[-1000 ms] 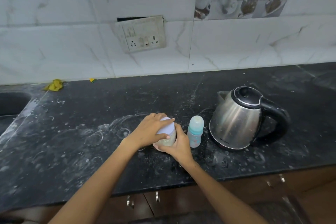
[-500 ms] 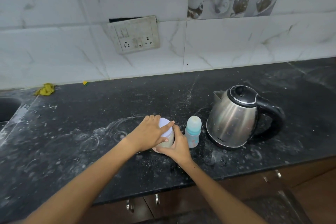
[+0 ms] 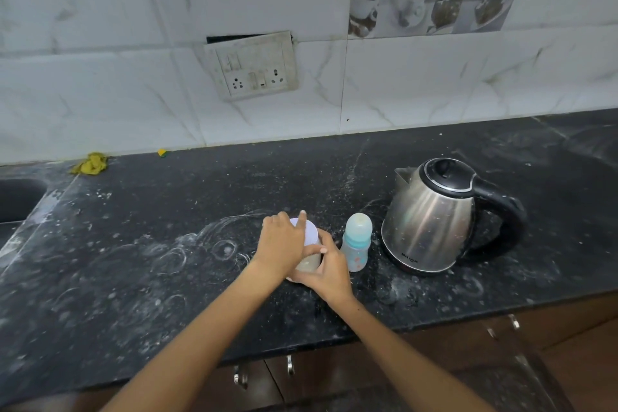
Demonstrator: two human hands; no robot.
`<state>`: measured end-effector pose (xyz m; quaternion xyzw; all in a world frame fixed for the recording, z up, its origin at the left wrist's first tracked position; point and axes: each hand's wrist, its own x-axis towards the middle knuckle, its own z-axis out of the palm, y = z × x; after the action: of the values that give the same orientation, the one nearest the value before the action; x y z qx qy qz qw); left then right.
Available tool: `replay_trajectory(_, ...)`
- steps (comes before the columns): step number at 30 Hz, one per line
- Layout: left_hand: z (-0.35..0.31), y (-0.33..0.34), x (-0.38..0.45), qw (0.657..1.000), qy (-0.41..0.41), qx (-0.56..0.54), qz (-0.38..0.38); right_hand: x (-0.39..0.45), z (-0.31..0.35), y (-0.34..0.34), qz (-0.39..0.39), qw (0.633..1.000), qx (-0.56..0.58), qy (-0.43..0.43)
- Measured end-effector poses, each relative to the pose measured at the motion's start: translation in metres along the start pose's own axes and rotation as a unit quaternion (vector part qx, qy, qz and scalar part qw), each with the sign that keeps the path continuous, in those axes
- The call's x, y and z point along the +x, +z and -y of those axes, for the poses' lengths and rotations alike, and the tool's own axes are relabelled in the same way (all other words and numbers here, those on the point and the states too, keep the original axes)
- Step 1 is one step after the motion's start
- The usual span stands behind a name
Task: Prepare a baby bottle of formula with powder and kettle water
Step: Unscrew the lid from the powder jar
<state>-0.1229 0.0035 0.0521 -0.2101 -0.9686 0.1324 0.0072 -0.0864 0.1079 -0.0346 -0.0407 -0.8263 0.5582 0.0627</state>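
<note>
Both hands (left (image 3: 284, 246), right (image 3: 329, 269)) clasp jar (image 3: 309, 262).

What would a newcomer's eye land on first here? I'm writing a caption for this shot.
Probably both hands meeting mid-counter: the left hand on the pale lilac lid of a small powder jar, the right hand gripping its side. Next, the shiny steel kettle with black handle at right, with the capped teal baby bottle between them.
</note>
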Motion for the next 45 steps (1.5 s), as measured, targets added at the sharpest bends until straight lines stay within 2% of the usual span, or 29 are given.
replay_trajectory(6,0.041,-0.025,-0.001,0.994,0.036,-0.054,0.09,0.001,-0.002,-0.001,0.004,1.0,-0.003,-0.004)
replay_trajectory(9,0.05,-0.022,0.007,0.973,0.112,-0.149,0.137,0.002,-0.003,-0.001,0.003,1.0,-0.011,-0.008)
replay_trajectory(11,0.051,-0.02,0.014,0.961,0.186,-0.144,0.146,0.002,-0.003,-0.002,0.005,1.0,-0.017,-0.008)
replay_trajectory(13,0.051,-0.02,0.019,0.959,0.223,-0.121,0.123,0.003,-0.003,-0.002,0.008,1.0,-0.02,-0.003)
replay_trajectory(19,0.045,-0.024,0.015,0.972,0.126,-0.14,0.143,0.002,0.0,-0.004,0.016,1.0,-0.012,0.0)
replay_trajectory(21,0.044,-0.025,0.014,0.966,0.134,-0.137,0.173,0.002,-0.001,-0.003,0.013,1.0,-0.015,-0.001)
replay_trajectory(23,0.045,-0.03,0.016,0.958,0.185,-0.122,0.185,0.003,-0.001,-0.002,0.008,1.0,-0.023,0.002)
replay_trajectory(26,0.046,-0.032,0.017,0.957,0.225,-0.107,0.147,0.003,-0.002,-0.003,0.01,1.0,-0.028,0.006)
replay_trajectory(31,0.044,-0.026,0.012,0.965,0.131,-0.186,0.133,0.001,-0.001,-0.005,0.019,1.0,-0.01,-0.001)
replay_trajectory(35,0.045,-0.029,0.006,0.968,0.069,-0.234,0.068,0.0,0.001,-0.006,0.02,1.0,0.0,-0.011)
replay_trajectory(37,0.056,-0.026,-0.001,0.944,0.05,-0.326,0.023,-0.001,0.003,-0.006,0.021,0.999,0.004,-0.024)
replay_trajectory(41,0.068,0.0,-0.04,0.832,0.032,-0.55,-0.071,-0.004,0.004,-0.003,0.015,0.999,0.01,-0.035)
replay_trajectory(45,0.053,0.048,-0.089,0.779,-0.057,-0.61,-0.129,-0.007,0.002,0.0,0.009,0.999,-0.034,-0.007)
